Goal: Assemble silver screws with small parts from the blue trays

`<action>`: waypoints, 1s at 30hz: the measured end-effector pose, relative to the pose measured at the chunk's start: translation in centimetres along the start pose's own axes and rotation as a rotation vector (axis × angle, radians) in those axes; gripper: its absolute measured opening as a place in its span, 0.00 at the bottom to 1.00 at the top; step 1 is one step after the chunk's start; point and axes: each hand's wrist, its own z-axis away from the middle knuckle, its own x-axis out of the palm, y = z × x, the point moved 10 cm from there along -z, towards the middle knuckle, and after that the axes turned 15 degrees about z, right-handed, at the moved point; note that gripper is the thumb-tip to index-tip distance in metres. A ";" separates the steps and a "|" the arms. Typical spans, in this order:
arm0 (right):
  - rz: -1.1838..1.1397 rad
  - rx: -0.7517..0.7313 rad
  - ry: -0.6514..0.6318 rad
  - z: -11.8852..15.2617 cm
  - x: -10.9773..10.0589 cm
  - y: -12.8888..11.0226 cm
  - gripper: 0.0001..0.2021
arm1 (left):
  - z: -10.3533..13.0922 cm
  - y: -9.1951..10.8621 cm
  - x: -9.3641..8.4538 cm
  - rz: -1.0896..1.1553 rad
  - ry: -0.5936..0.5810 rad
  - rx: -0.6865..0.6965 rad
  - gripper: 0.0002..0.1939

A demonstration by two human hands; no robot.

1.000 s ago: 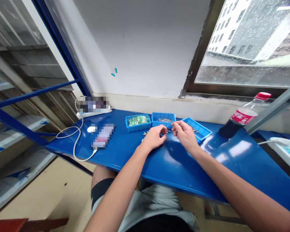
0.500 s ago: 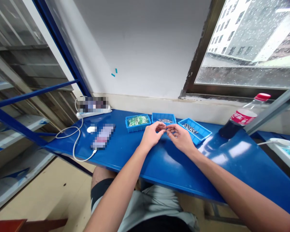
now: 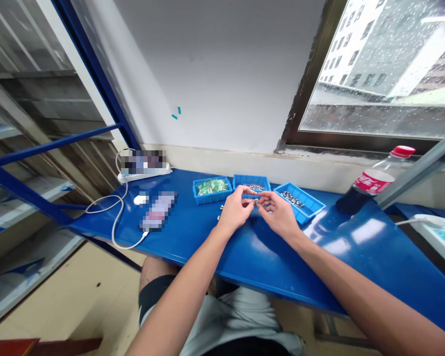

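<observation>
My left hand (image 3: 238,206) and my right hand (image 3: 275,210) meet above the table, fingertips almost touching. Between them is a small silvery screw (image 3: 256,200), pinched at both sides; its details are too small to make out. Just behind the hands stands a blue tray (image 3: 251,178) of thin metal screws, partly covered by my fingers. To the right, another blue tray (image 3: 311,201) contains short metal fasteners. A third tray (image 3: 212,198), at the left, carries green-and-clear small packets. Beside my left hand, a couple of small screws (image 3: 221,208) lie on the table.
The blue table (image 3: 193,232) runs along the wall. A cola bottle (image 3: 374,180) stands at the right near a grey metal post. On the left lie a blurred phone (image 3: 157,211) with a white cable, a white round object (image 3: 140,199) and a power strip (image 3: 144,172).
The silvery screw between my fingertips now shows more clearly. My left hand has shifted slightly, and the small screws on the table beside it have come into view.
</observation>
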 end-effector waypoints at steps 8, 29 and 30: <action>0.166 -0.047 0.055 -0.1 -0.9 -0.8 0.06 | 0.0 0.5 -0.1 -0.144 0.025 0.011 0.11; -0.029 0.103 -0.053 0.0 0.4 1.7 0.15 | -0.1 0.1 -0.2 -0.276 -0.034 0.044 0.08; -0.037 0.107 -0.058 0.0 0.5 1.9 0.16 | -0.1 0.2 -0.2 -0.273 -0.032 0.049 0.08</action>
